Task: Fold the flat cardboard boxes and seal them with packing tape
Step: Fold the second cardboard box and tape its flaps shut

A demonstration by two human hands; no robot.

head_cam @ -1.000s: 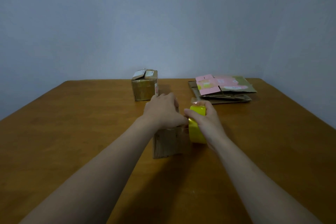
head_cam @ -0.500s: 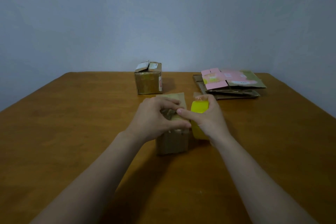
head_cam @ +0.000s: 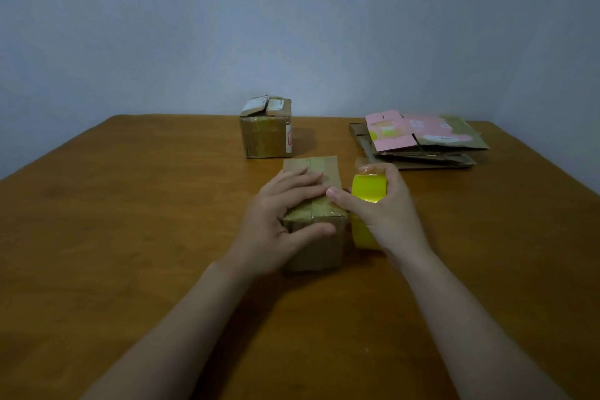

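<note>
Brown cardboard box [head_cam: 313,214] sits upright mid-tabletop [head_cam: 130,221], top flaps down, the nearer of 2 assembled boxes. Tape strip [head_cam: 319,169] runs front-to-back along the top centre seam. Can't tell how far it continues down the near face, the view is too dim.

Left hand [head_cam: 279,217]: fingers laid across the left half of the box top, thumb wrapped onto the near face. It clamps the box over its near top edge and holds nothing else.

Right hand [head_cam: 386,211]: wrapped round a yellow tape roll [head_cam: 368,191], fingers over the roll's far side. Roll is held on edge just beside the box's right side; touching or a hair off, can't resolve which. Right thumb reaches left off the roll, with its tip on the box top at the tape strip, next to the left index fingertip.

Second box [head_cam: 266,136] stands further back, apart from the first. Its top flaps are partly raised, with white labels on the flaps and a red-and-white sticker on the right side. Flat cardboard stack [head_cam: 422,153] lies at the far right of the tabletop, its top sheet printed pink and green. Plain grey-blue wall [head_cam: 292,26] behind.
</note>
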